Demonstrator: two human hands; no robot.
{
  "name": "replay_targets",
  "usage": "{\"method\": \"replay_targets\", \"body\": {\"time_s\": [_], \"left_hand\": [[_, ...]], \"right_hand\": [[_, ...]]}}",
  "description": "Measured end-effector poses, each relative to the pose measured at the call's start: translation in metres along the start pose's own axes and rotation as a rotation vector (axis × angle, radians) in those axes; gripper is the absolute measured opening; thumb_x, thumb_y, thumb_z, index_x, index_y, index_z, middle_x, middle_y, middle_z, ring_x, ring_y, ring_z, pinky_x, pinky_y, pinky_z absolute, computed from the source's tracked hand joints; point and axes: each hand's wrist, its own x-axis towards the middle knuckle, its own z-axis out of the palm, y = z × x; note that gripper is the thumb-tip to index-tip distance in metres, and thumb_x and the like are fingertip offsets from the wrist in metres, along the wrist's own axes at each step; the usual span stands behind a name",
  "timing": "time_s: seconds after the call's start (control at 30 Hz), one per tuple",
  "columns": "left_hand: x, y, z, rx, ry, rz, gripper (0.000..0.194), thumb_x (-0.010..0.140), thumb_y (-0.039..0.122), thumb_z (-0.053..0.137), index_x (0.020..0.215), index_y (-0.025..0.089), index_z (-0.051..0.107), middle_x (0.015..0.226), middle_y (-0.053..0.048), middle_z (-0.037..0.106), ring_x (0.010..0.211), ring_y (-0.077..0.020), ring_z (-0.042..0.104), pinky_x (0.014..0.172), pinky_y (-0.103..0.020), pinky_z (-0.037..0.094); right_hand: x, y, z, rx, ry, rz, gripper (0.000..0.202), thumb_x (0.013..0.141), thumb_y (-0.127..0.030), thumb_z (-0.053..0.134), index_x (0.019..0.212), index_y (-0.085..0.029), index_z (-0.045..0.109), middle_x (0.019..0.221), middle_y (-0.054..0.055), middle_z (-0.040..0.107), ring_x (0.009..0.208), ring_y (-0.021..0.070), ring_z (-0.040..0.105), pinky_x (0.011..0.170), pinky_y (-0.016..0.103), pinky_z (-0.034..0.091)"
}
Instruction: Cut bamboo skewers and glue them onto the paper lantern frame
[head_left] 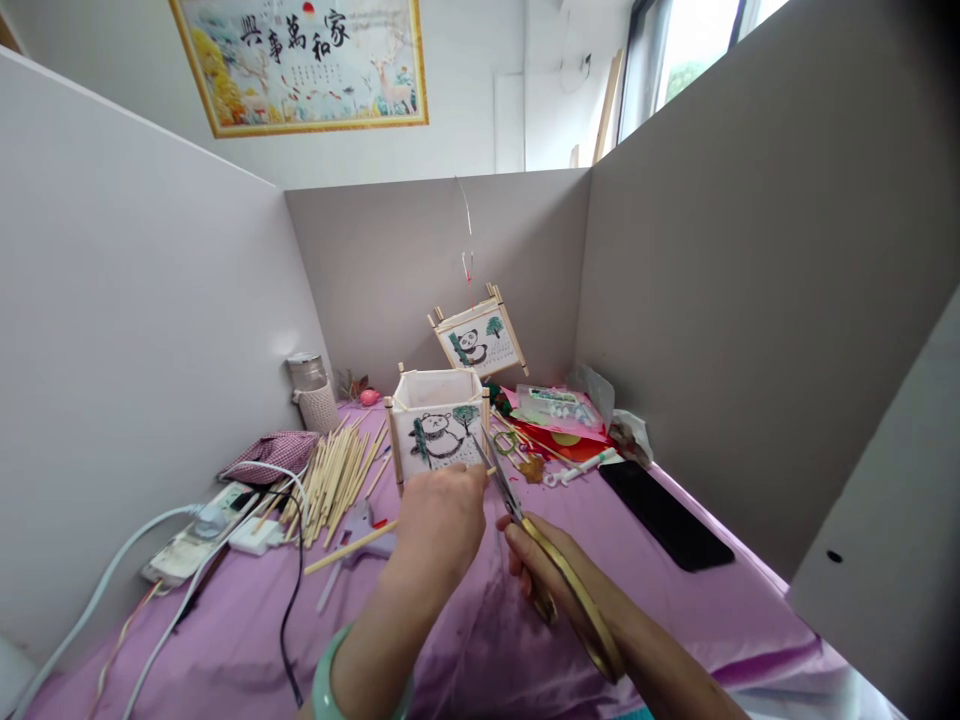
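I see grey panels [450, 230] edging the table [712, 615] on three sides, a bright window [697, 50] beyond its back-right corner.

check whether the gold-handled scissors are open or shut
The gold-handled scissors are open: the blades spread apart toward their tips, and the handle loops stand apart at the right hand.

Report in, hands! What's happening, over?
Left hand gripping wooden stick. Right hand holding gold-handled scissors, blades near stick's end. Glue gun below stick; panda lantern standing just beyond.
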Motion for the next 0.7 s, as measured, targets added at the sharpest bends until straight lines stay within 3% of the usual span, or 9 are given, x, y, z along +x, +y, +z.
{"method": "replay_targets", "body": {"time_s": [0.3,0.5,0.7], "left_hand": [[0.001,-0.001,0.002,-0.032,0.004,0.016,0.029,0.094,0.029,0.041,0.080,0.021,0.064,0.072,-0.004,0.068,0.069,-0.0225,0.066,0.055,-0.028,0.037],[0.001,0.000,0.005,-0.035,-0.010,-0.005,0.032,0.096,0.030,0.036,0.085,0.019,0.064,0.078,-0.005,0.068,0.072,-0.0214,0.066,0.058,-0.028,0.039],[-0.001,0.000,0.011,-0.049,0.058,-0.036,0.027,0.095,0.030,0.041,0.084,0.021,0.063,0.080,-0.002,0.068,0.073,-0.0194,0.065,0.056,-0.027,0.036]], "right_hand": [[-0.004,-0.009,-0.002,-0.092,0.026,-0.109,0.037,0.086,-0.055,0.047,0.072,-0.022,0.039,0.055,-0.007,0.040,0.046,0.0104,0.039,0.045,0.024,0.035],[0.000,-0.004,-0.002,-0.166,0.098,-0.230,0.034,0.086,-0.048,0.051,0.069,-0.021,0.042,0.062,-0.005,0.041,0.057,0.0118,0.040,0.054,0.025,0.035],[0.000,-0.005,-0.002,-0.192,0.119,-0.240,0.036,0.085,-0.052,0.052,0.071,-0.020,0.043,0.065,-0.004,0.044,0.060,0.0126,0.042,0.057,0.025,0.037]]}}
